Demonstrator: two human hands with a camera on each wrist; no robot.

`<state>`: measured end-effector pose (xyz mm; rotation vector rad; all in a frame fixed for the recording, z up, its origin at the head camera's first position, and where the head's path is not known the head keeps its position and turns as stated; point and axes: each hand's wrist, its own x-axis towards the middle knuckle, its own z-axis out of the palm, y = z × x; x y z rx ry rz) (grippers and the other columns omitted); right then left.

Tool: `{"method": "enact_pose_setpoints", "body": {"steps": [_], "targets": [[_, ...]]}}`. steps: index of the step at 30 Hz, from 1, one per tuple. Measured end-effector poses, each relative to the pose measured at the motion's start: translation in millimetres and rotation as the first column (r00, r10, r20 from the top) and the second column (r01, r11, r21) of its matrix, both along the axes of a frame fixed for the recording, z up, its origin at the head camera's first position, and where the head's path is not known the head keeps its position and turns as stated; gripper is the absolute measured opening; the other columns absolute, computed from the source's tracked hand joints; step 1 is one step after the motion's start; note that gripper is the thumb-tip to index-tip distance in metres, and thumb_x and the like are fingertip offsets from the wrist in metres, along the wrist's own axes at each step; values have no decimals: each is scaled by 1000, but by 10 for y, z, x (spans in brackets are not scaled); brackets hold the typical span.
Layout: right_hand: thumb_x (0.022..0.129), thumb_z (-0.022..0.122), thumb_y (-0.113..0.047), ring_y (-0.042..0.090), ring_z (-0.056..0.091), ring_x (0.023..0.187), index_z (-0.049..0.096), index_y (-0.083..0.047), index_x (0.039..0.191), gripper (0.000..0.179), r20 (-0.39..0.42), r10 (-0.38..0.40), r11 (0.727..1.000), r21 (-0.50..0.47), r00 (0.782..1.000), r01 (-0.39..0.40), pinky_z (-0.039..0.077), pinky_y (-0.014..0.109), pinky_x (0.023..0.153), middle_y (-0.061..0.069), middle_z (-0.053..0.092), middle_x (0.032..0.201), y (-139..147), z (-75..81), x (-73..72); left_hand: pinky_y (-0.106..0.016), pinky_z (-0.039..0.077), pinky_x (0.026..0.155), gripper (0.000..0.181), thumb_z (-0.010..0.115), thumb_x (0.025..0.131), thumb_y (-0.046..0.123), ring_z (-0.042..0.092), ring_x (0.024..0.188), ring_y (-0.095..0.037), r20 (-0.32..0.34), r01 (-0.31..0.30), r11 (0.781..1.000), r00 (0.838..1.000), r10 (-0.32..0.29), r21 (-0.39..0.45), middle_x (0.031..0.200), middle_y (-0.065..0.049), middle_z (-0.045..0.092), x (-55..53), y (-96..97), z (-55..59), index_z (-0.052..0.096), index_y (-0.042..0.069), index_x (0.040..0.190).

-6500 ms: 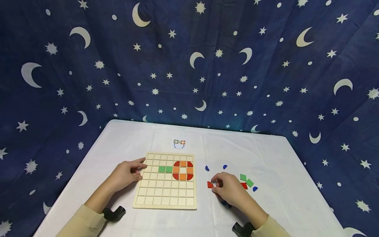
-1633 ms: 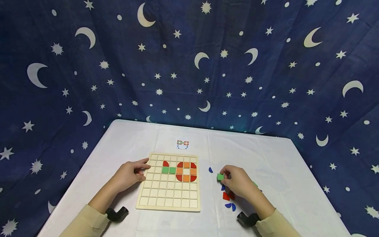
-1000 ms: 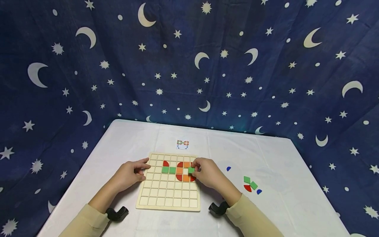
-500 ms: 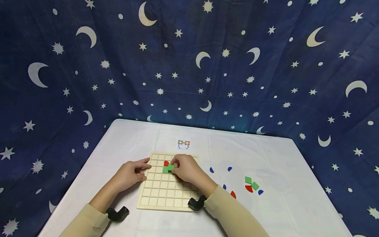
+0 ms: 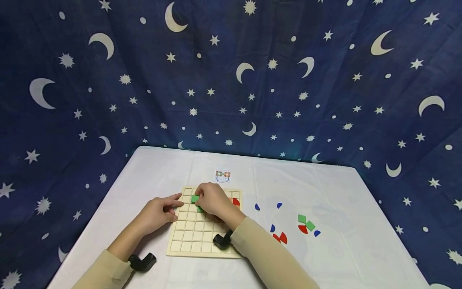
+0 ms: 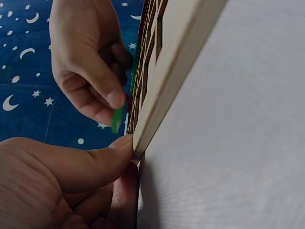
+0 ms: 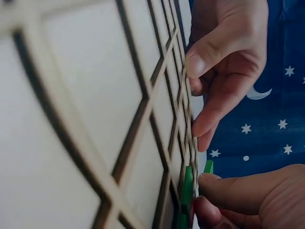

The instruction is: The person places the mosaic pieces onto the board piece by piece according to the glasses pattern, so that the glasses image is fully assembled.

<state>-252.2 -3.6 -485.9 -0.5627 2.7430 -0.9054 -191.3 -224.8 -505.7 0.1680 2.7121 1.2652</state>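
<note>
The wooden grid board (image 5: 187, 245) lies on the white table, and my left hand (image 5: 155, 214) grips its left edge. In the left wrist view the thumb (image 6: 90, 164) presses the rim. My right hand (image 5: 215, 200) pinches a green square tile (image 5: 195, 199) over the upper left cells. The right wrist view shows that tile (image 7: 208, 167) held on edge, slightly off the board, beside a green tile (image 7: 187, 191) set in a cell. A red quarter-circle tile (image 5: 236, 202) shows at the upper right of the grid. My right hand and forearm hide most other placed tiles.
A small printed pattern card (image 5: 222, 176) lies behind the board. To the right are loose tiles: green squares (image 5: 302, 218), red quarter-circles (image 5: 283, 237) and several blue half-circles (image 5: 279, 205). A dark star-and-moon cloth (image 5: 231, 80) hangs behind the table.
A red quarter-circle tile was added above the green pair. My right hand then picked up a green square from the right and carried it left over the board. My left hand stayed at the edge.
</note>
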Motion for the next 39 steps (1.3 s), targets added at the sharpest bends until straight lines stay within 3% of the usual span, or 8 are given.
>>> {"method": "enact_pose_setpoints", "body": {"steps": [9,16,21,32,39], "targets": [[91,86,-18,11,54,67,77,-16,108,19,-4,-9,999,36,1000,10,45,26,66,-5,61,77,-24,-7,-25,-23,43,70,46,85,83,0,57,79,-12,-4,2,1000,1000,-2,-14,163,-9,56,-2,30,11,80,10,127],[95,80,-15,10,55,69,79,-17,103,9,-37,-4,999,44,999,6,47,26,69,-7,62,75,-15,-12,-27,-23,44,70,46,85,82,-1,58,80,-12,-6,-5,1000,1000,5,-8,163,-8,57,-8,34,2,80,10,126],[96,78,-13,9,55,68,79,-15,111,15,-17,8,1000,1,1000,-8,47,25,68,-7,63,77,31,7,-4,-23,44,70,46,84,83,-1,58,81,-13,-1,-8,1000,1000,8,-8,163,-8,56,2,25,-10,80,10,127],[98,75,-13,11,52,70,78,-12,119,20,-19,0,997,-76,1000,-1,45,28,68,-4,62,81,471,139,153,-24,43,71,47,84,83,0,58,84,-15,7,-15,1000,1000,16,-19,164,-7,55,15,24,2,79,11,129],[95,78,-12,13,56,79,79,-12,117,22,-35,-34,998,-48,999,32,48,29,73,-5,62,83,793,177,282,-24,43,70,47,84,83,0,58,83,-16,3,-16,1000,1000,16,-12,164,-7,55,8,28,-13,79,11,129]]}}
